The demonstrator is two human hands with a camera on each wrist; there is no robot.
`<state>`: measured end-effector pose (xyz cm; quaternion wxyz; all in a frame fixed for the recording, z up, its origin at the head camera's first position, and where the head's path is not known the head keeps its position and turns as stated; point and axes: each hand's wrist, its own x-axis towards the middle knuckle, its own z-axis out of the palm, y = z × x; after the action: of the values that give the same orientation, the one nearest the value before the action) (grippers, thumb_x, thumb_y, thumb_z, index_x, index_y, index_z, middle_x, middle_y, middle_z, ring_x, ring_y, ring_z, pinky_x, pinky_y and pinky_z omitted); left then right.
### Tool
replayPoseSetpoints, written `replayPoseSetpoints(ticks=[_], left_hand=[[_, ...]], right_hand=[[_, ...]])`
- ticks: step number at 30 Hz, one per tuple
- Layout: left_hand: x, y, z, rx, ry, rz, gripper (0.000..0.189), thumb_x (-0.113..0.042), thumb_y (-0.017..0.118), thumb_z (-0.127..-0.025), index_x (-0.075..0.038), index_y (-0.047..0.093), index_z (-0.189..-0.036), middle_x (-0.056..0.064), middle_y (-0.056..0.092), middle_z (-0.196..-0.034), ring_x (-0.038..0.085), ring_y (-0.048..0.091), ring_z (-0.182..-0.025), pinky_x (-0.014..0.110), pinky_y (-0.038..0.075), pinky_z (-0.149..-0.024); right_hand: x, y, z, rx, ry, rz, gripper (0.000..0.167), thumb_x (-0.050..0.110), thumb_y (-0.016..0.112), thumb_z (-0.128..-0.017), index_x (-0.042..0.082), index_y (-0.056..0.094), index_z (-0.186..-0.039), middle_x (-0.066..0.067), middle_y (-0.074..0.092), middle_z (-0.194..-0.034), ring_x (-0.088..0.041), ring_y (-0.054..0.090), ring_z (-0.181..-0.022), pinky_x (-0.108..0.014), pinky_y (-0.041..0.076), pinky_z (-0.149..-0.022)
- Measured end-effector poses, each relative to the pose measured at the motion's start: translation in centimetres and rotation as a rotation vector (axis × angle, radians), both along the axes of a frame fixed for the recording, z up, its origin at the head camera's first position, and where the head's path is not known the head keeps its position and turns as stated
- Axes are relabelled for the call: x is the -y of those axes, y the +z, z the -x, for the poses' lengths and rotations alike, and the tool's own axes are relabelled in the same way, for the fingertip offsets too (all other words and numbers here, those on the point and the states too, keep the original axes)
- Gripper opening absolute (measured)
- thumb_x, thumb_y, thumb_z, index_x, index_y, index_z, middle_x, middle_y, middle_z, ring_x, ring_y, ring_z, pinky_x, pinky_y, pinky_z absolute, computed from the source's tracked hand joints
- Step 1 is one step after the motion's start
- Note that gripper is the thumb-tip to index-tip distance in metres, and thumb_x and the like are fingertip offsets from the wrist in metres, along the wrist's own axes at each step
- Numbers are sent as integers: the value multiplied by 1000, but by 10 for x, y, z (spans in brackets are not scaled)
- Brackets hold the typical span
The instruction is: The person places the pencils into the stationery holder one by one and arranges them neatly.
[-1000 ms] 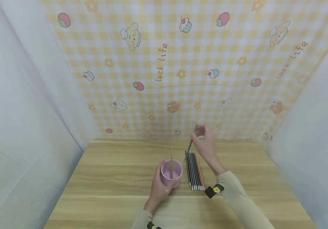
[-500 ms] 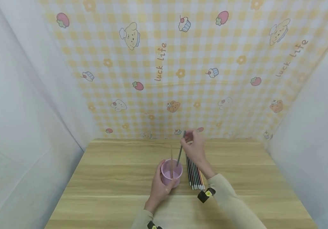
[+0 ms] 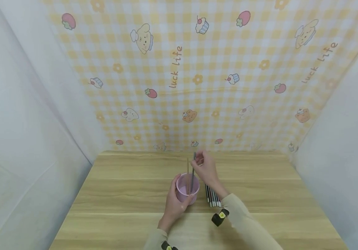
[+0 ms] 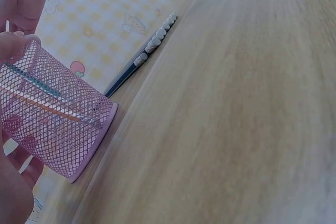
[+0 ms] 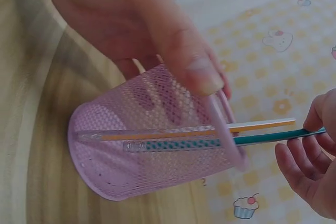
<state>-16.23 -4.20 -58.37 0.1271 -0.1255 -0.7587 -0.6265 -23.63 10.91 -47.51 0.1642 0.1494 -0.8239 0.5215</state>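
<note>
Nearest on my head feed: two pale sleeves, each with a small black wrist unit strapped on. I have the left hand wrapped round the pink mesh cup — thumb at the near rim, fingers curled along the wall, spread as wide as the cup. Cup stands on the wood-grain tabletop, just left of a row of dark pencils. Their pale ends point toward the person; the right arm hides part of them.

Inside the cup, my right-wrist feed shows an orange pencil, leaning, pale end down near the base. A teal pencil runs beside it, also pale end down, its lower tip short of the cup's floor. My right hand, above and beyond the cup, pinches the teal pencil near its top — thumb and fingertips closed to the pencil's thickness.

Farther back: white panels at both sides, and a yellow checked backdrop printed with strawberries, cupcakes, small animals and the words "luck life".
</note>
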Motion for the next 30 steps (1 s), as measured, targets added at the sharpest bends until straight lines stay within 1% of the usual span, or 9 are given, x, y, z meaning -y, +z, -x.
replayPoseSetpoints(ticks=[2,6,8,14,18,23,25,30], left_hand=[[0,0,0,1,-3,-3,90,-20,82,-80,-11,33,-155,20,52,-146,40,57,-127,59,53,-100],[-1,1,-1,32,-2,-11,91,-19,83,-78,-14,34,-155,17,52,-147,36,57,-128,58,52,-102],[-1,2,-1,34,-4,-8,91,-20,83,-79,-14,33,-155,17,52,-147,36,57,-128,58,52,-102],[-1,3,-2,33,-5,-21,92,-20,84,-78,-13,33,-155,18,52,-147,38,57,-128,59,51,-103],[-2,4,-2,27,0,-14,92,-20,84,-79,-12,34,-155,18,52,-146,38,57,-128,59,52,-102],[-2,4,-2,33,2,-16,92,-20,84,-78,-13,34,-155,16,52,-147,36,57,-128,57,51,-103],[-1,3,-3,35,6,-18,92,-20,85,-78,-14,34,-155,16,52,-147,36,57,-128,57,50,-104],[0,2,-3,12,13,-7,92,-20,85,-78,-12,34,-155,17,53,-146,38,56,-128,58,51,-104]], right_hand=[[0,-4,0,13,1,-17,19,-2,65,-84,0,61,-102,-10,67,-85,-17,64,-74,-21,58,-65],[0,-12,1,39,-5,-60,18,0,66,-84,2,61,-102,-7,68,-85,-15,64,-74,-22,57,-65],[-1,-14,1,56,-19,-78,18,2,67,-85,4,62,-102,-7,69,-85,-15,65,-75,-22,57,-66],[-1,-13,3,91,-12,-86,20,5,67,-85,3,63,-104,-9,70,-87,-19,67,-78,-25,58,-69],[-2,-15,3,121,-10,-98,19,10,68,-89,3,63,-107,-9,70,-89,-18,67,-78,-26,59,-68],[-8,-17,4,163,-37,-78,21,18,66,-95,4,62,-110,-10,68,-94,-18,65,-81,-26,57,-69],[-12,-16,6,167,-51,-64,22,18,65,-96,2,63,-111,-11,68,-96,-20,64,-83,-27,56,-71],[-26,-11,9,194,-75,-55,24,18,63,-97,1,62,-115,-13,67,-101,-23,64,-88,-28,56,-71]])
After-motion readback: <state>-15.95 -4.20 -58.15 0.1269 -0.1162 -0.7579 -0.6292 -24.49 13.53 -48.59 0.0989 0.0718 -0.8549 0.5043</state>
